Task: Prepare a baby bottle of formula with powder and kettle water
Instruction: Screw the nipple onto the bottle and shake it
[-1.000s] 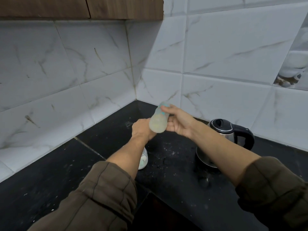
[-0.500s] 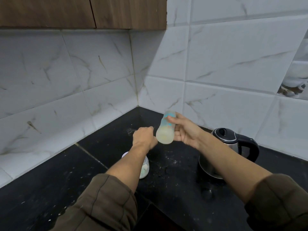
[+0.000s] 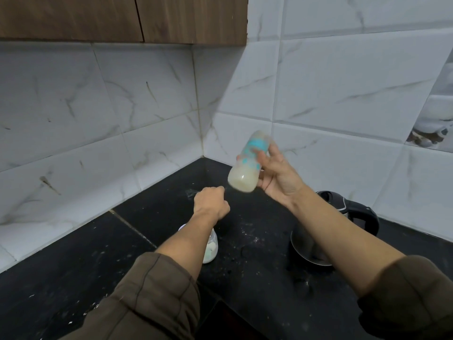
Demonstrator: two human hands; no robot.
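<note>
One baby bottle in play, held up off the counter in my right hand, fingers wrapped round its side. It sits tilted, the milky-filled end lower and toward me, the far end pointing up at the wall. Pale cream liquid fills the lower part. Teal markings run along the clear body; blurred, so I can read no writing or brand on them.

My left hand is apart from the bottle, lower and to the left, curled into a loose fist over the counter, holding nothing I can see.

Under my left forearm stands a small clear jar with pale contents, partly hidden by the arm; no label legible.

To the right, beneath my right forearm, the kettle: steel body, black lid and handle, standing on the black countertop. No maker's mark visible.

White specks of powder are scattered on the counter between jar and kettle.

Both sleeves olive-brown, pushed up the forearm. White marbled wall tiles behind, meeting in a corner; a wooden cabinet above left.
</note>
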